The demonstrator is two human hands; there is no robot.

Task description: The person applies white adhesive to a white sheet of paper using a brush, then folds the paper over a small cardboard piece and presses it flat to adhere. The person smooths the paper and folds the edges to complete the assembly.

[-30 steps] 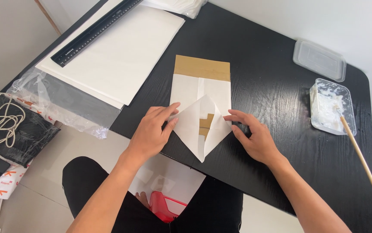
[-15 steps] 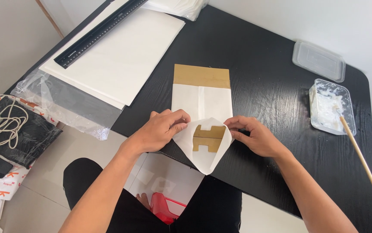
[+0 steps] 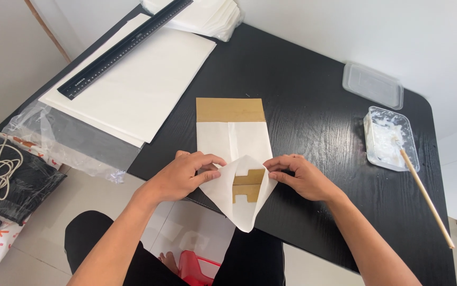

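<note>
Mid-fold, centre frame: left hand [image 3: 178, 177] & right hand [image 3: 302, 177] pinch paper bag [image 3: 232, 140] bottom flaps open w/ fingers; next needs even creasing.

— What colours sit between the hands?
— A white paper bag [image 3: 232, 142] with a tan cardboard strip [image 3: 230, 109] at its far end and tan card showing inside the fold.
— Under them?
— A black wood-grained table [image 3: 302, 90].
— Off to the left?
— White paper sheets [image 3: 143, 90] and a black ruler [image 3: 125, 46].
— To the right?
— A clear tub of white paste [image 3: 388, 136] with a pale wooden stick [image 3: 427, 195].
</note>
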